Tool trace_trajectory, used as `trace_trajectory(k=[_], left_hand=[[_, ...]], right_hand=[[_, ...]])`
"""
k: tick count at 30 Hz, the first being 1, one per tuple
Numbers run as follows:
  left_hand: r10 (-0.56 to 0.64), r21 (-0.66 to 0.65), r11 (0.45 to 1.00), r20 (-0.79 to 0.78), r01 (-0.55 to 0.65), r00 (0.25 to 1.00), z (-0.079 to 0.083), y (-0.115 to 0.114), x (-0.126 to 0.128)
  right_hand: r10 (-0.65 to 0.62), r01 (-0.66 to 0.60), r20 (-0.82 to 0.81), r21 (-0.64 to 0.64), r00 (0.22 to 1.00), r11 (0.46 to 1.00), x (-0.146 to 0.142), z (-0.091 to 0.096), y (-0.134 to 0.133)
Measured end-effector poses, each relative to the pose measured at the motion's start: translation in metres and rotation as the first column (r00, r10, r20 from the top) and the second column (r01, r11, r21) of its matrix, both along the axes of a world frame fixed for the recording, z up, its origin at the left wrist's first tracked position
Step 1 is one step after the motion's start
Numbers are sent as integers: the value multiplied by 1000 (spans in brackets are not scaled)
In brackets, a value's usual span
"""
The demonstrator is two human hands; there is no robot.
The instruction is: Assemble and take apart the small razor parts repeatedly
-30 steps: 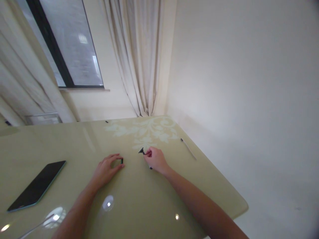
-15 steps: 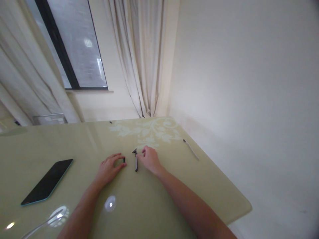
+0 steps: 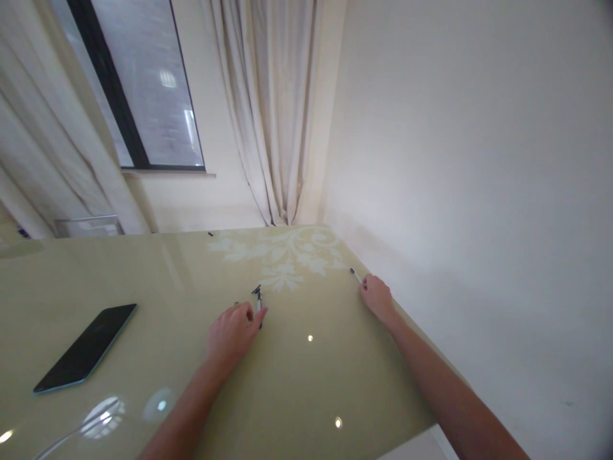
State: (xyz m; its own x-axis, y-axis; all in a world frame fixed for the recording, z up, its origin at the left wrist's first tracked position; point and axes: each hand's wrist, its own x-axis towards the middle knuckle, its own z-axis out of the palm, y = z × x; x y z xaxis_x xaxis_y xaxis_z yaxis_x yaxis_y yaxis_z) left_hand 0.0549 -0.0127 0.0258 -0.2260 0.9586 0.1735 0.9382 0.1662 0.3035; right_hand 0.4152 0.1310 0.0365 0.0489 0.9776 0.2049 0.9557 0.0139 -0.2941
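Observation:
My left hand (image 3: 232, 333) is at a small razor (image 3: 259, 298) near the middle of the table, thumb across its handle and fingers curled on the other side. The razor's dark head points away from me. Just behind the knuckles shows a bit of a small dark piece (image 3: 236, 303), mostly hidden. Over at the right table edge, my right hand (image 3: 377, 298) has its fingers closed around the pale handle of a toothbrush (image 3: 355, 275). Its dark-bristled head sticks out to the left; the rest of the handle is covered by the hand.
A black tablet (image 3: 89, 348) with a light blue edge lies on the left of the glossy table (image 3: 287, 390). Near the far edge is a tiny dark piece (image 3: 211, 234). A thin pale cable-like strand (image 3: 71, 434) lies at lower left. The wall (image 3: 460, 191) borders the right side.
My right hand has left the razor and moved right to the toothbrush. My left hand has shifted right from the small dark piece onto the razor's handle.

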Motion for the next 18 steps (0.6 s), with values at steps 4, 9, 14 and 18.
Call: trace_trajectory(k=[4,9,14,18], left_hand=[[19,-110,994,-42,-24,999,-3,-1,20],[10,-119,993,-76,-19,997,-3,-1,19],[-11,-119,993,-82,1,997,-4,-3,19],[-14,-120,993,-85,4,996,-6,-3,18]], right_hand=[[148,-148,-41,-16,988,989,-52,-4,-12],[377,-380,-101,-10,921,925,-147,-8,-46],[413,-417,-83,-37,907,908,-204,-13,-61],[391,-401,-112,-84,913,912,-208,-14,-61]])
